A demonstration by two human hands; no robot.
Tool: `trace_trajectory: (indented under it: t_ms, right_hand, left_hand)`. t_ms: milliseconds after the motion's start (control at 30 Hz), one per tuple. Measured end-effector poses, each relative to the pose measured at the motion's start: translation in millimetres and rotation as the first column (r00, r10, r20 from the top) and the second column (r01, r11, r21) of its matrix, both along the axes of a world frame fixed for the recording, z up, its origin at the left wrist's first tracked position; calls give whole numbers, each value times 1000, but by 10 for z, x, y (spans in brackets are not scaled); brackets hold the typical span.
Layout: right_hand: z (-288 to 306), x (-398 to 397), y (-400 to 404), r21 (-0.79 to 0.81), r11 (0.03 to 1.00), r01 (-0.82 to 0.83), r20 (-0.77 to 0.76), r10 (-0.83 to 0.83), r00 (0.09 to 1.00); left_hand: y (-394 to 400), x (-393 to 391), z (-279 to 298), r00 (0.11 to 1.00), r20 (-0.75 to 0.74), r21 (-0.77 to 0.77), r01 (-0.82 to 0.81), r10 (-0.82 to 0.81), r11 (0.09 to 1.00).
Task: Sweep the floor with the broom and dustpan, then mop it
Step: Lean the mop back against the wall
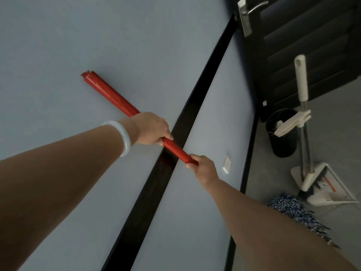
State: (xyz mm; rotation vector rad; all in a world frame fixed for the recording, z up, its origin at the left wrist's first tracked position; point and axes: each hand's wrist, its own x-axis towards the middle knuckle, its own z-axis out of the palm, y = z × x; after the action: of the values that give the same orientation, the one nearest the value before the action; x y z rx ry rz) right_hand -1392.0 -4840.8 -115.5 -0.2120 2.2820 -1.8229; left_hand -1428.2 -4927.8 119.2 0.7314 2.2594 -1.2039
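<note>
Wall (pixel 68 45): pale grey-blue, plain, fills most of the view. A dark vertical strip (pixel 175 153) runs across it, seen diagonally because the camera is tilted. A white socket (pixel 226 164) sits low on the wall section right of the strip. Dark skirting (pixel 249 153) follows the base of the wall down to the floor (pixel 332 133), which is grey and matte. Door (pixel 312 45): dark, panelled, upper right, with a silver lever handle (pixel 254 7) on a metal plate. A black bin (pixel 283 137) stands on the floor near the door's foot, close to the skirting. Light: dim, even, no hard shadows.
</note>
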Motion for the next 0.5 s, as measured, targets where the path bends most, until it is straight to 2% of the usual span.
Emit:
trace_trajectory:
  t_ms: [67, 167, 233, 300, 400, 500]
  right_hand:
    - [-15, -20, -7, -6, 1000, 19, -3, -19, 1000]
    - [-11, -17, -44, -17, 998, 63, 38, -63, 997]
    - [4, -42, -36, -29, 994, 102, 56, -100, 993]
    - [-9, -69, -21, -24, 993, 112, 41, -111, 993]
    - [-59, -86, -7, 7, 997, 71, 21, -72, 997]
    - [-7, -101, -8, -30, 998, 48, 61, -46, 997]
  left_hand:
    - [-28, 17, -10, 993, -45, -47, 111, -113, 993]
    - [-58, 79, -70, 930, -258, -185, 217, -261, 958]
    - [-64, 88, -117, 893, -370, -207, 191, -257, 960]
    - [-115, 60, -151, 889, -415, -107, 165, -195, 980]
    - [-180, 10, -175, 900, -409, -24, 156, -152, 987]
    - [-122, -5, -177, 908, -395, -84, 118, -141, 990]
